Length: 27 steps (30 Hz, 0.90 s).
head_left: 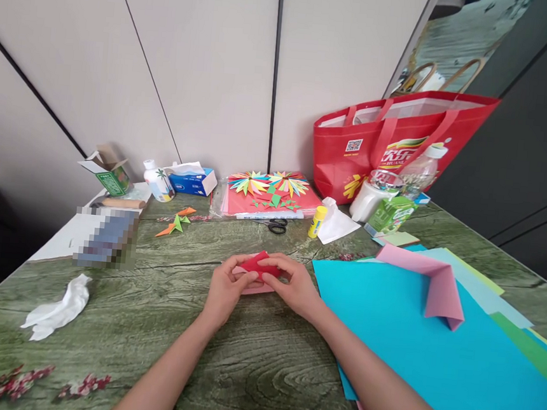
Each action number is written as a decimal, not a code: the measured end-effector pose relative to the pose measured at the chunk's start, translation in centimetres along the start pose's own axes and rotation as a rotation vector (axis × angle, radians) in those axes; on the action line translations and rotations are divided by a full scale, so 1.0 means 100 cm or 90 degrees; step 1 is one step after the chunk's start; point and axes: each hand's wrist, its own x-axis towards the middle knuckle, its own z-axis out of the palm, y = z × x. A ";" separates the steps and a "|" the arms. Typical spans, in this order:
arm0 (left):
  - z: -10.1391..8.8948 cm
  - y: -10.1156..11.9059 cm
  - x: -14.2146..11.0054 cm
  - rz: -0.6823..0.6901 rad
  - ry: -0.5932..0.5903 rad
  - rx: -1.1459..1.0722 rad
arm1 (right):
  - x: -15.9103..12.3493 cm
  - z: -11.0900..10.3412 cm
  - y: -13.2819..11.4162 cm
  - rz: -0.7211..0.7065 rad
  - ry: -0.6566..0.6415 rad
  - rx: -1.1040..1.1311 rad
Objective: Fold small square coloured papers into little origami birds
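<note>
Green wood-grain tabletop (pixel 148 322) is spread beneath both hands. Red paper (pixel 265 265) is pinched between the fingers of the left hand (pixel 228 287) and the right hand (pixel 297 287); pink paper (pixel 256 290) is seen just under it.

Grn tbl (pixel 139 314) w/ blue ppr (pixel 371 296), scissors (pixel 278 226)

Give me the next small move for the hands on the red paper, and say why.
I'd probably keep the left hand steady and press the edge of the red paper with the right thumb: both hands already hold the piece, the right hand's thumb lies at its near edge, and it looks slightly raised over the pink paper.
</note>
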 end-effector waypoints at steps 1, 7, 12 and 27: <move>-0.001 0.000 0.001 0.012 0.022 0.008 | 0.000 0.000 0.001 0.008 0.012 0.006; -0.005 0.001 0.002 -0.006 0.022 -0.004 | 0.002 0.000 0.003 0.016 0.038 0.021; -0.007 -0.001 0.003 -0.014 0.025 -0.027 | 0.001 0.002 0.006 0.021 0.038 0.013; -0.006 -0.003 0.002 -0.016 0.079 -0.045 | -0.003 0.008 0.006 0.052 0.110 0.051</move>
